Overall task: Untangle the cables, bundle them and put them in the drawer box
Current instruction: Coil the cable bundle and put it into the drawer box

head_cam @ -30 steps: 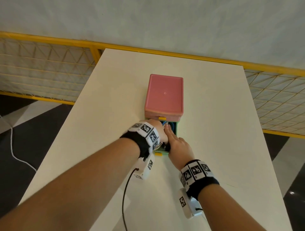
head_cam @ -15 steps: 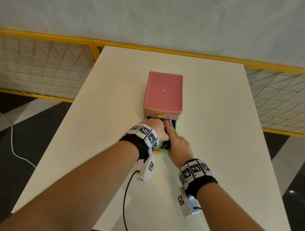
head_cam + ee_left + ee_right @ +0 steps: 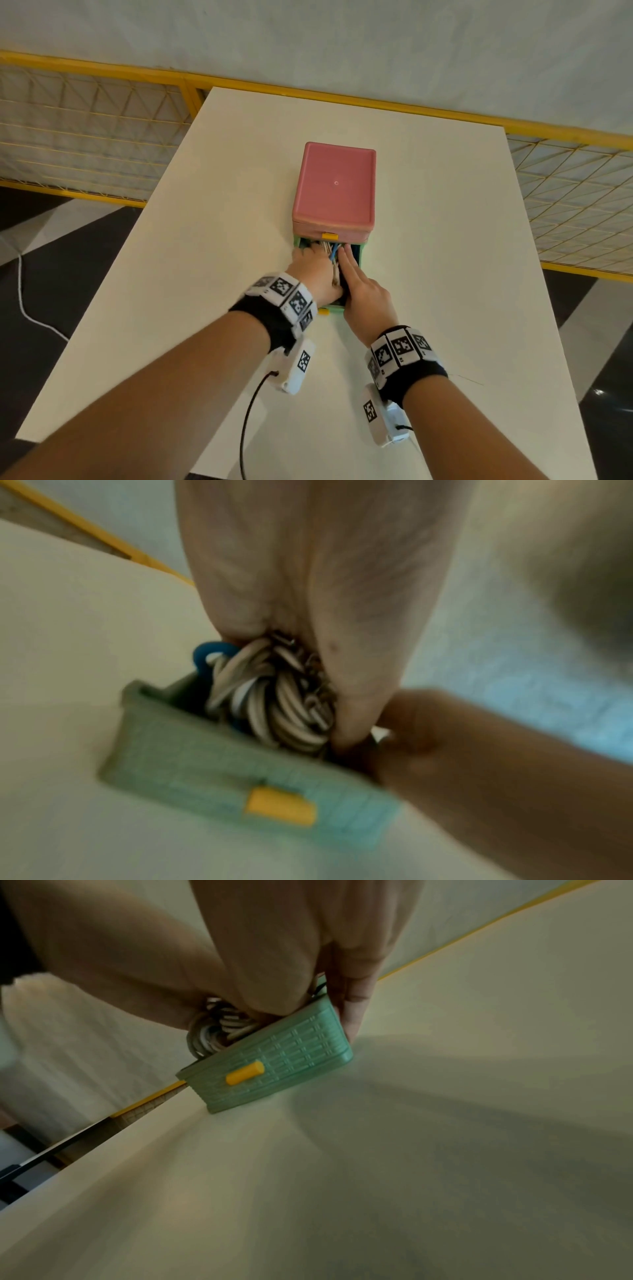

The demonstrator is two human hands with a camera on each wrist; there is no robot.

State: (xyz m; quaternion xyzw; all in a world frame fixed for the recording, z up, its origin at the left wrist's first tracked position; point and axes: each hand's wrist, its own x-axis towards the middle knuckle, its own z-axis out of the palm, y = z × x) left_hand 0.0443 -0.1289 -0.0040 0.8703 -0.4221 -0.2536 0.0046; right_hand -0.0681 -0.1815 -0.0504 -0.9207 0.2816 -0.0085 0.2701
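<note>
From the head camera we see our left hand (image 3: pixel 317 274) and right hand (image 3: pixel 363 291) side by side over the open green drawer (image 3: pixel 363 255) that sticks out toward us from the pink drawer box (image 3: pixel 335 186) on the white table (image 3: pixel 445 274). Our right forefinger and middle finger lie straight and pressed together on the cable bundle (image 3: pixel 331 251) in the drawer.

From the left wrist we see our fingers (image 3: pixel 356 642) closed around the coiled grey and blue cables (image 3: pixel 274 696), which sit partly inside the drawer behind its yellow handle (image 3: pixel 279 806).

From the right wrist we see our fingers (image 3: pixel 352 999) together, running down along the drawer's right side wall, beside the cables (image 3: pixel 212 1031).
</note>
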